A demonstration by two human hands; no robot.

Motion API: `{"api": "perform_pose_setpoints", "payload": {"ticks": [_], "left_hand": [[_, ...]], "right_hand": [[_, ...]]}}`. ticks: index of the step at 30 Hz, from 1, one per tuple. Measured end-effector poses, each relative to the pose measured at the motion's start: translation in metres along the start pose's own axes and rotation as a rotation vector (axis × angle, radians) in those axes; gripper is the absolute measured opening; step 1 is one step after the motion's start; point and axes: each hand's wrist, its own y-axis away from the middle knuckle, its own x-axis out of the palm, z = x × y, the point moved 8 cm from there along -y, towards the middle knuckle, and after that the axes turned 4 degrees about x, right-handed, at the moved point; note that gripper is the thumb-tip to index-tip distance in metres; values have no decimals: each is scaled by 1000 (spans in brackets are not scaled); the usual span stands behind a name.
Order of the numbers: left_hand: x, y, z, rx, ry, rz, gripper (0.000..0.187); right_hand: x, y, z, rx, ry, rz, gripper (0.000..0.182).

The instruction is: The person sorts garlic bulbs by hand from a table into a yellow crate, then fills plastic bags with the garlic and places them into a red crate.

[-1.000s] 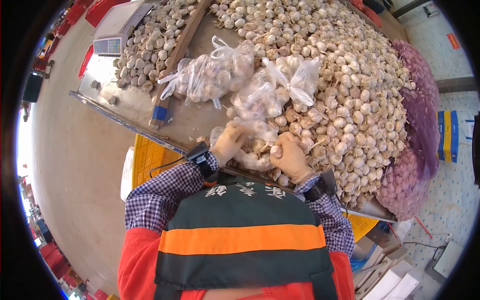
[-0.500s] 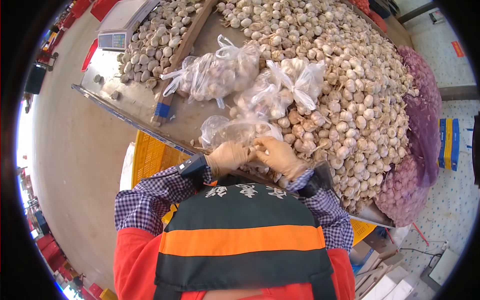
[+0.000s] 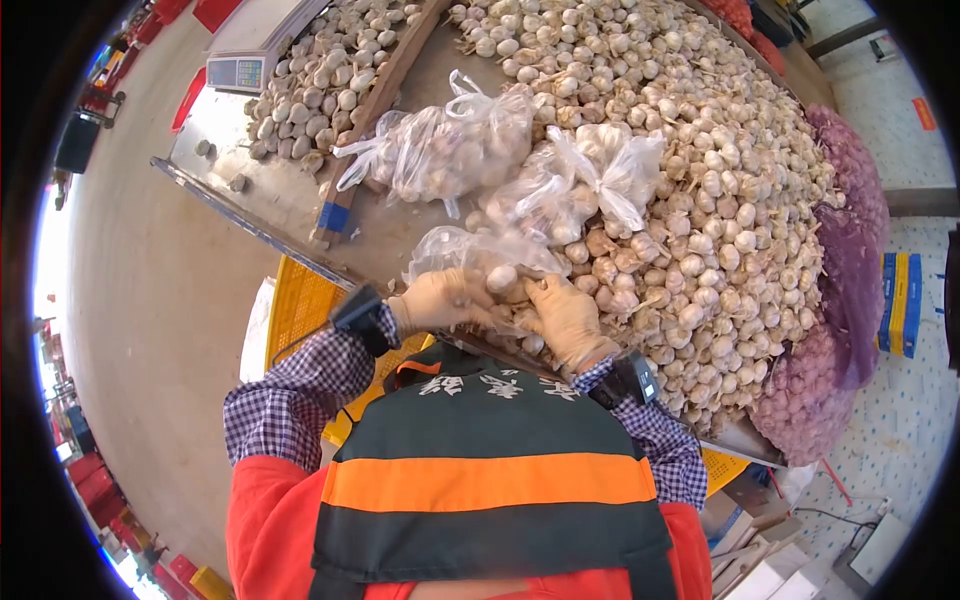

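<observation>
A clear plastic bag (image 3: 440, 252) lies at the table's near edge with garlic in it. My left hand (image 3: 440, 300), in a pale glove, is at the bag's near left side, its curled, slightly blurred fingers closed on the film. Opposite it, my right hand (image 3: 568, 322), also gloved, pinches the bag's right side. Between the two hands a pale garlic bulb (image 3: 502, 278) shows close to the left fingertips. Just beyond are a tied bag of garlic (image 3: 600, 180) and another knotted bag of garlic (image 3: 450, 150).
A large heap of garlic (image 3: 710, 200) covers the right side. A wooden divider (image 3: 385, 90) separates it from a smaller pile of garlic (image 3: 320, 95) and a scale (image 3: 240, 72). Purple net sacks (image 3: 810, 390) stand right; a yellow crate (image 3: 300, 305) is below the table edge.
My hands have moved apart, the left one leftward and the right one slightly lower. A garlic bulb now shows between them. The view has shifted slightly.
</observation>
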Motion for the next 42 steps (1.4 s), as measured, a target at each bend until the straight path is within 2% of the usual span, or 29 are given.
{"api": "perform_pose_setpoints", "payload": {"ticks": [2,3,4,7,9,11,12,13,15,16,17,18,19,20,21,22,23,24,25,26,28,31,32,34,36,38,40,42], "left_hand": [[-21,5,27,-279,295,-390,30],[-37,-1,16,-218,49,-495,41],[-38,-7,17,-220,49,-501,41],[-6,-35,23,-330,-199,68,54],[-3,-49,27,-323,-218,112,52],[-5,-56,22,-298,-211,190,53],[-9,-52,26,-301,-216,188,53],[-21,-48,23,-199,-172,57,56],[-38,-30,29,-38,-52,-182,61],[-44,-22,33,-41,-53,-182,61],[-44,-10,55,-253,356,-198,60],[-37,4,71,-463,766,-211,59],[-42,13,72,-467,767,-216,59],[-49,20,69,-394,938,-295,60],[-55,26,67,-314,1107,-376,61],[-54,32,68,-313,1108,-387,61],[-48,34,67,-295,1301,-403,65],[-42,35,66,-269,1492,-414,69],[-30,35,65,-320,1560,-377,77],[-24,31,61,-308,1559,-375,77],[-24,6,30,-109,1829,-333,81],[-4,-11,17,-145,2094,-349,80],[-1,-15,12,-133,2152,-353,79],[4,-21,7,-114,2249,-373,77],[6,-21,4,-97,2350,-392,76],[4,-17,10,-95,2539,-545,75],[-2,-12,12,-38,2495,-538,74],[-1,-9,19,-77,2530,-597,74]], "right_hand": [[5,4,-1,4,-38,-26,42],[0,4,0,13,-73,-53,40],[-3,2,1,8,-69,-53,40],[-3,-9,2,46,-26,13,30],[9,-27,6,-11,226,152,20],[22,-41,17,-19,323,148,16],[34,-48,19,-22,422,147,15],[36,-55,20,15,338,7,15],[47,-59,23,-24,386,28,15],[43,-59,29,-60,436,49,15],[34,-60,28,-63,433,50,15],[24,-61,23,-42,286,169,16],[20,-59,16,-23,140,288,21],[17,-54,7,-31,143,289,21],[1,-47,-3,-19,-171,143,27],[-21,-41,-12,-6,-484,-5,35],[-19,-36,-21,70,-728,125,43],[-28,-31,-18,67,-719,124,43],[-35,-26,-14,79,-1086,123,45],[-41,-22,-12,90,-1454,117,46],[-46,-19,-7,88,-1446,88,50],[-76,-16,5,-31,-1142,-396,50],[-78,-19,12,-38,-1141,-396,50],[-97,-18,30,-104,-797,-565,50],[-98,-22,45,-114,-686,-596,55],[-107,-24,59,-179,-571,-628,55],[-110,-29,64,-203,-604,-577,53],[-103,-37,64,-233,-757,-526,51]]}}
